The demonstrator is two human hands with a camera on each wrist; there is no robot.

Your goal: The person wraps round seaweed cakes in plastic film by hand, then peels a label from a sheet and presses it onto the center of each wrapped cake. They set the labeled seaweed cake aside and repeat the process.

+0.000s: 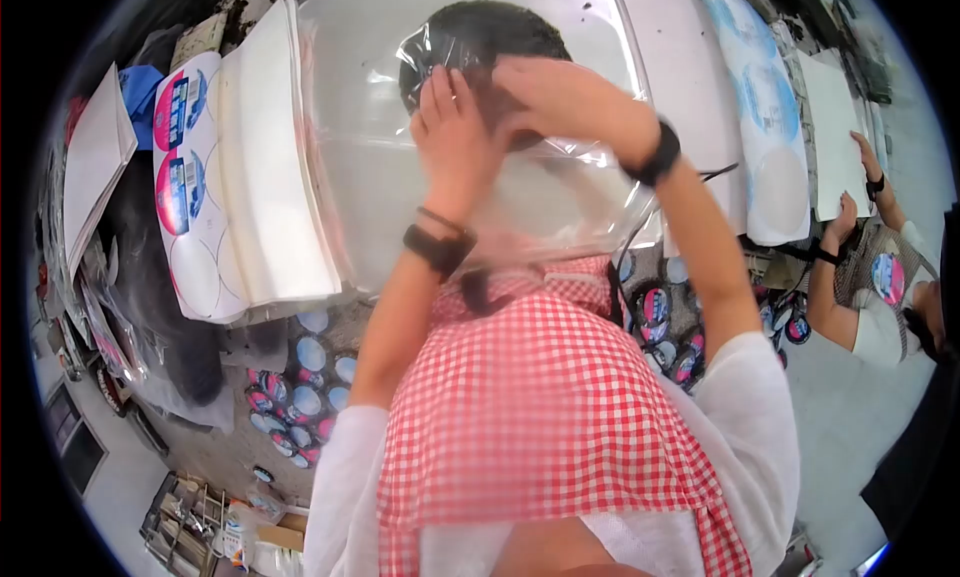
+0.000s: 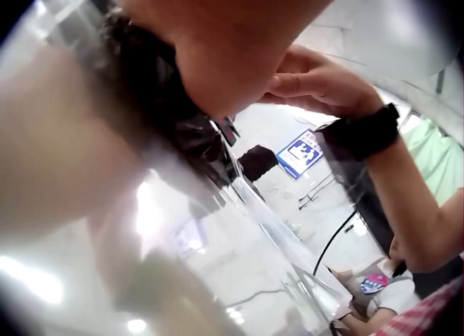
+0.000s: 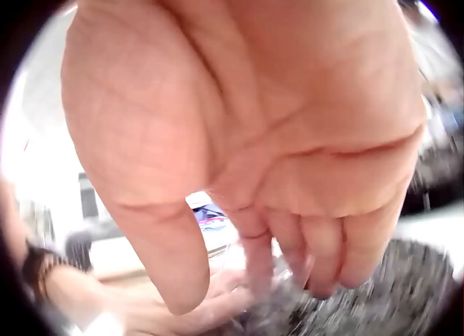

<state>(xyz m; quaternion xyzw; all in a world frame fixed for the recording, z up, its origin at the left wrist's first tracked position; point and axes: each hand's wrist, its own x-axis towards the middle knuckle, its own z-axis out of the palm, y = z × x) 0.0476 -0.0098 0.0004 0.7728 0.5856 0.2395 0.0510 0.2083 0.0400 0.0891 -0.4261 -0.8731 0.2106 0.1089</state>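
A dark, rounded mass point(image 1: 490, 27) lies in front of me with shiny clear plastic point(image 1: 380, 177) about it. My left hand point(image 1: 455, 142) rests on its near left side, fingers extended. From the right my right hand point(image 1: 560, 97) reaches over the same mass, its wrist bent inward and close to the left hand. In the right wrist view, the palm of the right hand point(image 3: 254, 133) faces the camera and its fingers point down to a grey-black, shredded-looking mass point(image 3: 377, 300). Fine detail of the mass is blurred there.
Stacked white sheets point(image 1: 265, 157) and a sheet of printed round labels point(image 1: 185, 177) stand at left; another label sheet point(image 1: 765, 107) is at right. Many small round labelled pieces point(image 1: 290, 407) lie below the table edge. Another person point(image 1: 880, 277) works at far right. A black cable point(image 1: 630, 242) hangs nearby.
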